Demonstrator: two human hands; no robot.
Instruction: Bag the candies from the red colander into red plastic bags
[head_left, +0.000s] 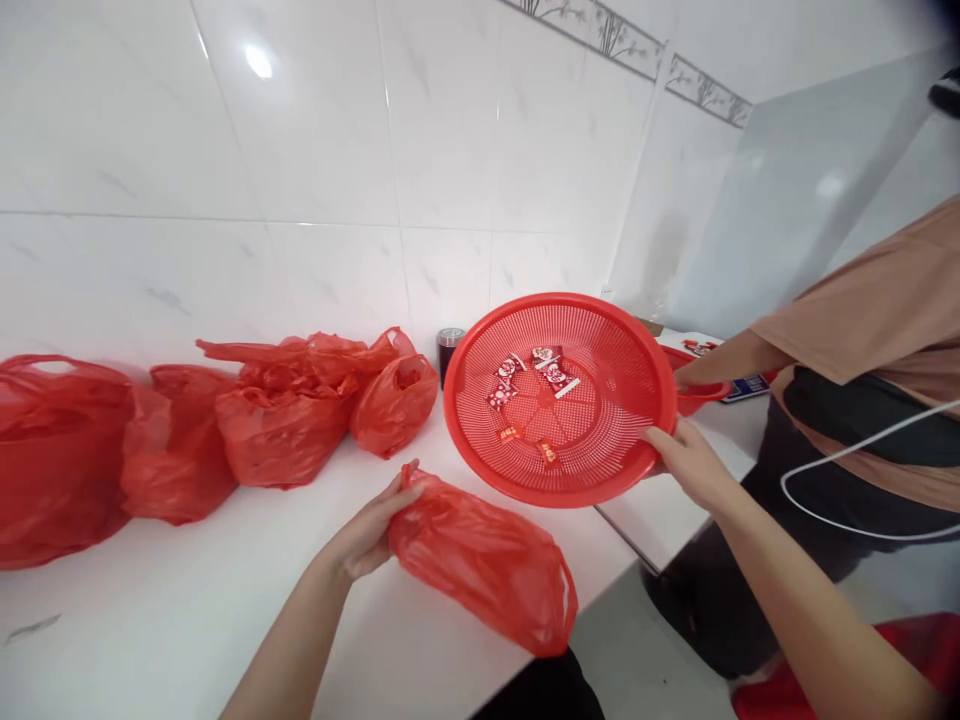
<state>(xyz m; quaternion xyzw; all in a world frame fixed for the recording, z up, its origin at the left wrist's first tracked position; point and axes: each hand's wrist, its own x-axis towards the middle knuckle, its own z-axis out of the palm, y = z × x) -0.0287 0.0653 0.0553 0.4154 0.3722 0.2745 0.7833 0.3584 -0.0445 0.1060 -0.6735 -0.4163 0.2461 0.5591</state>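
My left hand (pixel 375 525) is closed on one end of a red plastic bag (pixel 480 560), which slants down to the right over the table's front edge. With my right hand (pixel 690 462) I grip the near right rim of a round red plastic basket (pixel 465 430) with a perforated wall, tilted toward me. Inside the basket lie several small wrapped packets, such as a dark red and white packet (pixel 558 378) and an orange-red packet (pixel 549 453). What the bag holds cannot be made out.
Several filled red bags (pixel 281 430) stand along the tiled wall on the white table (pixel 285 600). A dark can (pixel 448 345) is behind the basket. At right a co-worker (pixel 885 300) reaches toward another red container (pixel 705 395). A red item (pixel 892 660) is low at right.
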